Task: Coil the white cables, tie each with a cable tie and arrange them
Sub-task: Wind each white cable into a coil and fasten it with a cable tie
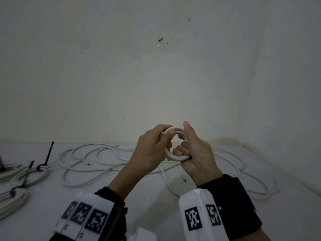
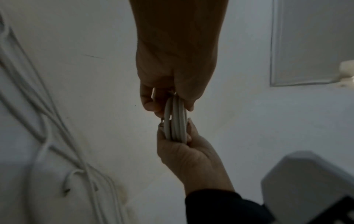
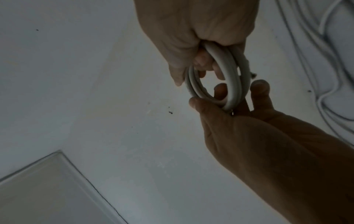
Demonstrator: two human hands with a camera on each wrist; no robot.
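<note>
A small coil of white cable [image 1: 173, 157] is held up above the table between both hands. My left hand [image 1: 169, 138] grips its left side, thumb on the top of the loop. My right hand [image 1: 183, 138] grips the right side, with fingers curled through the ring. In the left wrist view the coil [image 2: 176, 121] shows edge-on as about three turns between my left hand [image 2: 168, 98] above and my right hand [image 2: 188, 145] below. The right wrist view shows the coil [image 3: 230, 86] as an oval held by my right hand [image 3: 199, 63] and left hand [image 3: 226, 97]. No tie is visible on this coil.
Loose white cables [image 1: 104, 154] sprawl across the table behind and right of the hands [image 1: 243, 165]. At the left lie coils [image 1: 37, 177] bound with black cable ties [image 1: 49, 154], another coil [image 1: 13, 201] in front of them. A pale wall rises just behind the table.
</note>
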